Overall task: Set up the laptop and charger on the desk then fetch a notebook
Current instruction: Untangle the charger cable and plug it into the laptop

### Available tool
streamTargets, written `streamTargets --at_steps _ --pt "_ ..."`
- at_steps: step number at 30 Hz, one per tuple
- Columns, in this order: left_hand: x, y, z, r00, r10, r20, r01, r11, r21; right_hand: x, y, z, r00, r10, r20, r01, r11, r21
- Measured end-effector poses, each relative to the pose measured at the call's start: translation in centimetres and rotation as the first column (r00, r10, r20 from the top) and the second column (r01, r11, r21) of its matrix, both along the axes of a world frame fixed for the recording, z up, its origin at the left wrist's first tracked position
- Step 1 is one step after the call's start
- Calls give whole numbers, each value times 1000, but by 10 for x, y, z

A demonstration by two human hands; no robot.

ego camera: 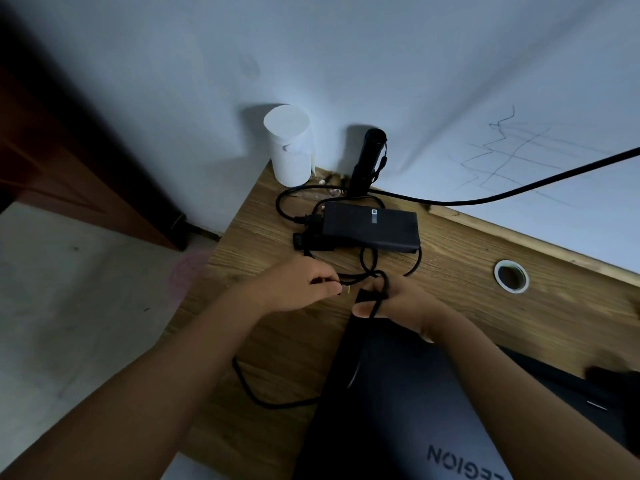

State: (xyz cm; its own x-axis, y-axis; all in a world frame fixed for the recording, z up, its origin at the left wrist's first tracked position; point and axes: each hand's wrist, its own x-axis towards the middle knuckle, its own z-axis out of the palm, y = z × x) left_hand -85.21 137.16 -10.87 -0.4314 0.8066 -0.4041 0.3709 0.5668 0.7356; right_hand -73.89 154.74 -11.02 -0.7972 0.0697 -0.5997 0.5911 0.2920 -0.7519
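Observation:
A dark closed laptop (408, 403) lies on the wooden desk (519, 313) close to me. The black charger brick (370, 226) sits behind it, with its black cable (363, 261) looping across the desk. My left hand (301, 285) pinches the cable's plug end, which shows a small yellow tip, just left of the laptop's far corner. My right hand (405, 303) rests at that corner of the laptop, and a loop of cable crosses its thumb and fingers. No notebook is in view.
A white cylindrical container (291, 147) and a black tube-shaped object (367, 161) stand at the desk's back edge against the wall. A cable hole (511, 276) opens in the desk at right. A thick black cable (519, 188) runs off to the right. The desk's left edge drops to the floor.

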Motion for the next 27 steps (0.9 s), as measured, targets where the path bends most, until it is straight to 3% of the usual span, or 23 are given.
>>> streamTargets --at_steps 3,5,9,12,14,17,22,27 --pt "-3 -1 11 982 -79 -170 80 997 -6 4 5 9 998 61 -25 -63 996 -67" --pt "-7 -7 18 931 -137 -339 111 989 -96 6 7 13 998 59 -18 -60 996 -65" --pt "-18 -18 26 769 -197 -608 -19 944 -330 9 5 21 1000 21 -3 -21 999 -29" --pt "-16 -18 30 705 -137 -696 -72 962 -262 11 2 29 1000 13 -10 -13 1000 -4" --pt "-10 -15 34 799 -43 -600 -2 997 -74 13 2 35 1000 1 -31 0 1000 25" --pt "3 -9 44 947 -97 -306 131 987 90 18 5 46 997 -22 -75 26 999 48" --pt "16 8 53 997 -45 -60 56 978 200 31 12 66 985 -50 -165 56 998 35" --pt "20 30 75 993 -115 -8 115 978 176 46 18 88 964 -59 -259 67 998 21"
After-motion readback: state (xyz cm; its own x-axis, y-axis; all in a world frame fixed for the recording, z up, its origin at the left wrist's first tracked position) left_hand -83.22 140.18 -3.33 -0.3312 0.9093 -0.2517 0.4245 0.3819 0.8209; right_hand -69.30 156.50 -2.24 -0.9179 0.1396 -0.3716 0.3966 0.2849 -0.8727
